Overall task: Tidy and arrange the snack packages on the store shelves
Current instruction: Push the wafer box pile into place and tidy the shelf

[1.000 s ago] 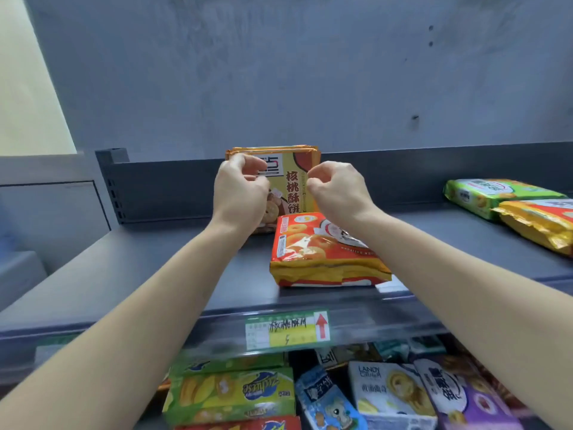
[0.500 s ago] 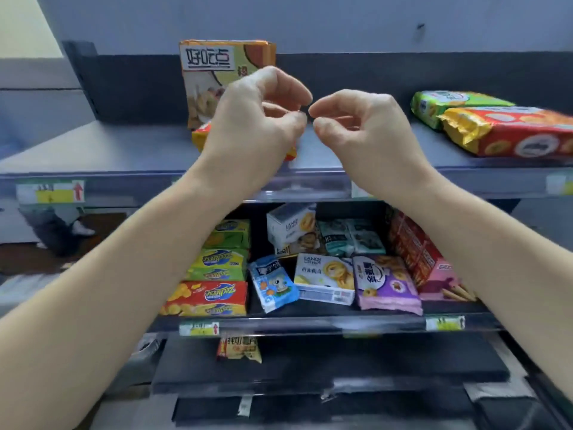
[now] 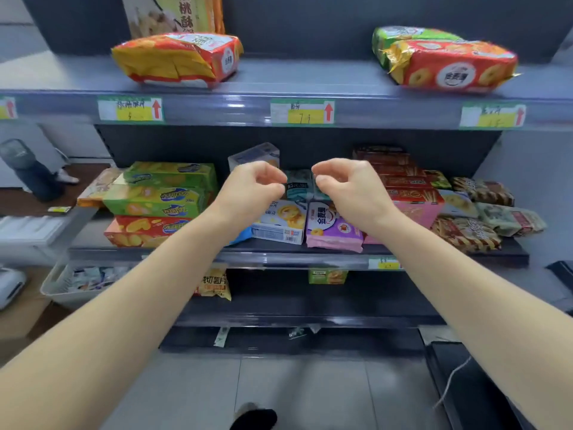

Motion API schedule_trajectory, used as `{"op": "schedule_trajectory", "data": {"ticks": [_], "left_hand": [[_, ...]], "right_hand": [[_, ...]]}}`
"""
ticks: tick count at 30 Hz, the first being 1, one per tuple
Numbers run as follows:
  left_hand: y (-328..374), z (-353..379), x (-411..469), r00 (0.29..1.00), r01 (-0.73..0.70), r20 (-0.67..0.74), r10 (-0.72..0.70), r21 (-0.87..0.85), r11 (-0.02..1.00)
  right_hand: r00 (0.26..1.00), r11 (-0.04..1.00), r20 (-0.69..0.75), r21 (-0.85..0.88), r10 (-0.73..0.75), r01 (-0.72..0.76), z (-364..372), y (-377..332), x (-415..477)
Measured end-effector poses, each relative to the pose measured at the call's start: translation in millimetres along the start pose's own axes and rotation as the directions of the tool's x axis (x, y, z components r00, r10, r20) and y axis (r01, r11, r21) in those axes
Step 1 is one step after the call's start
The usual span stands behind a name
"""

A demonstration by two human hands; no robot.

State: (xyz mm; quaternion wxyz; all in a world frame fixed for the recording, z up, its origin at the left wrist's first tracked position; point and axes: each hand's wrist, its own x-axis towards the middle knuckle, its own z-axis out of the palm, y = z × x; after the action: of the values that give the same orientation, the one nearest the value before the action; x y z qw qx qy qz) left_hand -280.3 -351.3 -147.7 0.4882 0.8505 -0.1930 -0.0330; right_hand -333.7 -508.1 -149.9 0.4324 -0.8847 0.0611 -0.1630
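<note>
I see left hand (image 3: 251,190) and right hand (image 3: 345,187) side by side, not touching, raised in front of middle shelf (image 3: 294,259). Both: fingers loosely curled, thumb near fingertips, nothing held. Behind hands, purple pack (image 3: 335,228) and white cookie box (image 3: 282,225) lie flat on middle shelf. Green boxes (image 3: 161,197) stacked over red box (image 3: 139,231) at left. Top shelf (image 3: 294,76): orange bag (image 3: 176,57) flat at left, tall box (image 3: 173,13) upright just behind it, top cut off. Red bag (image 3: 449,66) at right, green bag (image 3: 412,35) behind it. Price tags (image 3: 302,111) on top shelf edge.
</note>
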Motion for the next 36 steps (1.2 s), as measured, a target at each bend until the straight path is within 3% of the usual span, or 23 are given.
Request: {"op": "schedule_trajectory", "data": {"ticks": [10,19,23,30,34,36], "left_hand": [[-101,34,65,0.963,0.269,-0.015,-0.270,-0.057,0.961],[-165,45,146,0.985,0.170,-0.029,-0.170,0.001,0.985],[-186,48,184,0.973,0.222,0.056,-0.224,0.037,0.974],[-206,55,221,0.946,0.271,0.148,-0.287,0.118,0.955],[-223,54,231,0.947,0.270,0.124,-0.295,0.186,0.945],[-236,54,238,0.923,0.337,0.095,-0.373,0.269,0.902]], "right_hand": [[0.965,0.966,0.136,0.097,0.225,-0.239,58,59,53],[0.946,0.968,0.204,-0.022,0.251,-0.252,122,88,124],[0.924,0.955,0.249,-0.123,0.292,-0.269,140,104,154],[0.892,0.940,0.299,-0.147,0.339,-0.308,169,128,200],[0.862,0.919,0.319,-0.149,0.393,-0.364,181,139,218],[0.855,0.904,0.295,-0.173,0.426,-0.391,190,147,225]]}}
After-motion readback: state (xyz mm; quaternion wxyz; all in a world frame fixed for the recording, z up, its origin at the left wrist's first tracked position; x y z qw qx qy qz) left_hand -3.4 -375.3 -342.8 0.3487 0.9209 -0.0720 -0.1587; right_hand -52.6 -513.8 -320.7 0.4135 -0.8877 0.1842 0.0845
